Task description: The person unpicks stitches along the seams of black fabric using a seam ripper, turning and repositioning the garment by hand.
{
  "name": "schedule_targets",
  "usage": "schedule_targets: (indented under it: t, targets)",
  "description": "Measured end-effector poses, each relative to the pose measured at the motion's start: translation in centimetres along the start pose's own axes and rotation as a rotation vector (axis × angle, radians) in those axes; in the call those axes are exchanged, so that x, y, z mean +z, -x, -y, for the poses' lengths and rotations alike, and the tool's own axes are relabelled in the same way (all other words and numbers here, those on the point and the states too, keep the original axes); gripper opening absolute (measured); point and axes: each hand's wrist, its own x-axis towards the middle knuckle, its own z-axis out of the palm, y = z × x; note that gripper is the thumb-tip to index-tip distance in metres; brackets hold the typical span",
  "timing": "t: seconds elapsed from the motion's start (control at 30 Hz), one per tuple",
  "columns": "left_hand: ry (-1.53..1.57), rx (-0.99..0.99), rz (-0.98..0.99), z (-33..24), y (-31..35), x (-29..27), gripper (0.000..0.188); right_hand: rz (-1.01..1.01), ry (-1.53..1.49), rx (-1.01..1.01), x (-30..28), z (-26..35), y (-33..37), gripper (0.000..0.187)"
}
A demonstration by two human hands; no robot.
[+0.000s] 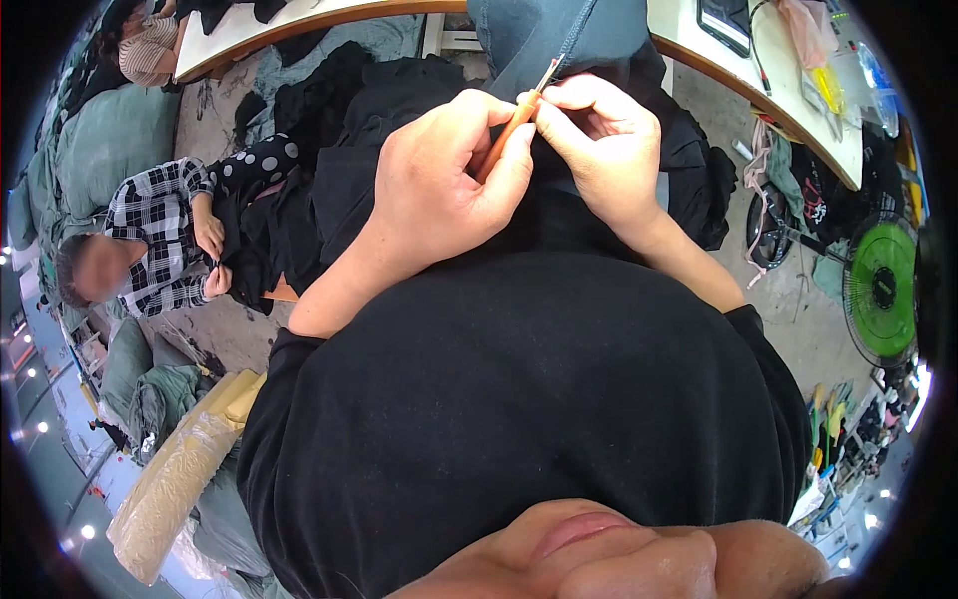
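My left hand (449, 170) is closed around the orange handle of a seam ripper (507, 135), thumb and fingers along its sides. The tool's thin metal fork, with a small red tip, points up and away to the right. Close against its upper handle, my right hand (604, 140) pinches thumb and finger together. Whatever lies in that pinch is too small or hidden to make out. Just beyond the metal tip hangs a blue-grey piece of cloth (599, 25) with a seam line. Black cloth (349, 160) lies beneath and around my hands.
A white table (813, 130) with a wooden edge curves along the far right. A green fan (883, 288) stands at right. On the left, a seated person (160, 235) in a checked shirt handles dark cloth. A plastic-wrapped roll (185, 469) lies at lower left, near stuffed green sacks (115, 145).
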Motion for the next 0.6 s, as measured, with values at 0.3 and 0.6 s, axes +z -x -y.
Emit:
schedule_targets:
  t: [0.3, 0.6]
  targets:
    - [0.001, 0.003, -0.026, 0.3, 0.0, 0.8, 0.012, -0.094, -0.042, -0.005, 0.4, -1.0, -0.2, 0.009]
    - [0.059, 0.1, -0.075, 0.9, -0.1, 1.7, 0.013, -0.069, -0.027, -0.024, 0.1, -0.1, -0.3, 0.01]
